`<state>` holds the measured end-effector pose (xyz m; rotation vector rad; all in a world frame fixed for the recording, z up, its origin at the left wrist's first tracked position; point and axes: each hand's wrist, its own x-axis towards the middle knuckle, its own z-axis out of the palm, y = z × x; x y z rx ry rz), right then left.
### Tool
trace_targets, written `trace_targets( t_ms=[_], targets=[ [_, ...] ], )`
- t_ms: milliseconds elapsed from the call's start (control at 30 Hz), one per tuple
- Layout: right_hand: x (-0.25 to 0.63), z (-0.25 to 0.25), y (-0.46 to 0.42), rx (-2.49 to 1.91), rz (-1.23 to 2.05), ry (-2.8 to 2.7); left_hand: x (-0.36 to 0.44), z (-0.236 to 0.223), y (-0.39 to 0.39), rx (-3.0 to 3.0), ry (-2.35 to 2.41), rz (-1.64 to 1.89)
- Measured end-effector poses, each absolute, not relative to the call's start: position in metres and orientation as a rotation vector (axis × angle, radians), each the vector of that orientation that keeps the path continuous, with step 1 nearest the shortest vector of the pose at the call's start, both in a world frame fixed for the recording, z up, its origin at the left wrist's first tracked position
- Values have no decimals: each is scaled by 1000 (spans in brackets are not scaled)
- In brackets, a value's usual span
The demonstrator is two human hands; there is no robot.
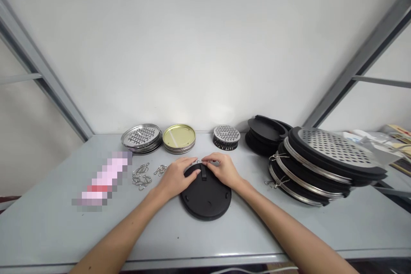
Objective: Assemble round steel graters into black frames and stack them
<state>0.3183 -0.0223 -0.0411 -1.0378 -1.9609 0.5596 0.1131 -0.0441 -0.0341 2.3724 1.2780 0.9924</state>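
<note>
A black round plate (205,201) lies on the table in front of me, with a raised bar (204,173) near its far edge and small bumps on its face. My left hand (179,174) grips the plate's far left edge, thumb on the face and fingers curled over the rim. My right hand (224,169) is closed at the far edge, its fingertips pinching a thin bent wire clip (198,162) that is mostly hidden. Left of the plate lie several loose metal wire clips (141,176), with a smaller group (160,170) close to my left wrist.
Along the wall stand stacked metal grater discs (141,136), gold-coloured lids (179,137), small perforated discs (226,134) and black rings (268,130). A leaning stack of assembled graters (334,150) with wire clips stands right. A blurred pink item (105,177) lies left. Grey frame posts (48,64) rise at both sides.
</note>
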Motion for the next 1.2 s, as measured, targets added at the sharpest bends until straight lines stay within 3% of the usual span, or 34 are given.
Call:
trace_targets(
  t_ms=[367,633,1200],
  targets=[
    [325,-46,-24,-1034,487,-1941,142,-23,-53,2365,1620,811],
    [325,-47,-22,-956,621,-1971,152,-26,-56,2322,1761,710],
    [324,-47,-23,-971,418,-2155,165,-20,-61,2379,1866,410]
  ],
)
